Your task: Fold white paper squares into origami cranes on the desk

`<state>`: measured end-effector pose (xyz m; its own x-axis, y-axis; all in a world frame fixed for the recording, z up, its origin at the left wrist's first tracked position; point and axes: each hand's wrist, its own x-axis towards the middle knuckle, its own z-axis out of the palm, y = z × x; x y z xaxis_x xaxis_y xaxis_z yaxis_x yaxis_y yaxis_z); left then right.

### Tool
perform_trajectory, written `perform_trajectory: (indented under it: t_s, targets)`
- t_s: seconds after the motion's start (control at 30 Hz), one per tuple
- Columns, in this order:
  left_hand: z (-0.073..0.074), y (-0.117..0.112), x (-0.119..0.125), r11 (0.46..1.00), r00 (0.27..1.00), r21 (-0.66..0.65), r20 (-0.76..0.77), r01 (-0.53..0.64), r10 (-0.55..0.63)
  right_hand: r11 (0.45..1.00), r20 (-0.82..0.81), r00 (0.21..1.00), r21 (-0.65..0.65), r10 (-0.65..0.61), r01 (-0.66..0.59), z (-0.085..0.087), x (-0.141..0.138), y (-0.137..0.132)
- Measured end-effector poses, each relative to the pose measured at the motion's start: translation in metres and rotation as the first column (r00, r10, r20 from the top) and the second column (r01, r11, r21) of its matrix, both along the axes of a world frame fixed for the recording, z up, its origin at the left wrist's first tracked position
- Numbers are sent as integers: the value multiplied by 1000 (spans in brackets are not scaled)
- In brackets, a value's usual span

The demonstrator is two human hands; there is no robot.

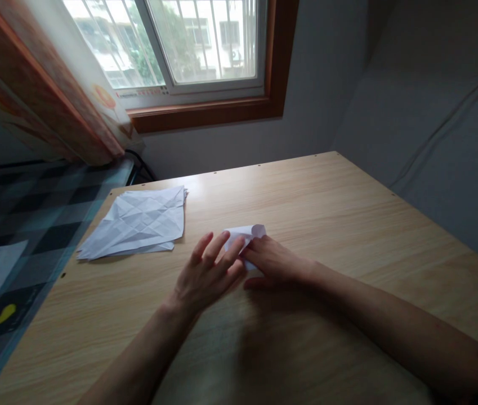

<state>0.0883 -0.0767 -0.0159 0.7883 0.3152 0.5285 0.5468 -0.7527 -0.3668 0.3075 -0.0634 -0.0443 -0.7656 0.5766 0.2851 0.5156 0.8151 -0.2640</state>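
Note:
A small piece of folded white paper (239,232) lies on the table in front of me, its upper right edge curling up. My right hand (276,260) holds the paper against the tabletop, fingers pressed on its right part and the thumb stretched out lower down. Over the paper's left side is my left hand (209,271), fingers spread and slightly bent; I cannot tell whether its fingertips touch the paper. Both hands hide much of the paper's lower part.
A stack of creased white sheets (150,216) sits at the table's far left. The wooden table (327,208) reaches toward a window (209,42) and a wall. Left of it, a checked cloth surface (70,194) carries more white paper (4,267). A curtain (48,73) hangs above.

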Motion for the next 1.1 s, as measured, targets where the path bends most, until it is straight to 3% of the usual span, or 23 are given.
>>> perform_trajectory:
  t_s: [0.17, 0.37, 0.5, 0.7, 0.83, 1.1]
  targets:
    - [7, 6, 0, 991, 991, -32, -50, -126, 125, 1000, 38, 999, -3, 12, -12, 3, 4, -2]
    - [13, 10, -2, 992, 984, -4, -123, -129, 127, 1000, 28, 999, 15, 22, -23, 2, 5, -3]
    - [13, 9, -1, 982, 979, -71, -119, -175, 165, 997, 0, 999, 64, 38, -38, 0, 4, -3]
    - [7, 11, -2, 984, 991, -119, -41, -131, 127, 968, -31, 988, 196, -151, 154, 0, 5, -9]
    - [9, 12, 0, 990, 993, -80, -6, -118, 117, 951, -55, 964, 160, -259, 265, -1, 9, -9]
    - [11, 12, 3, 980, 973, -110, 140, -168, 183, 968, -222, 950, 70, -222, 242, -5, 6, -3]
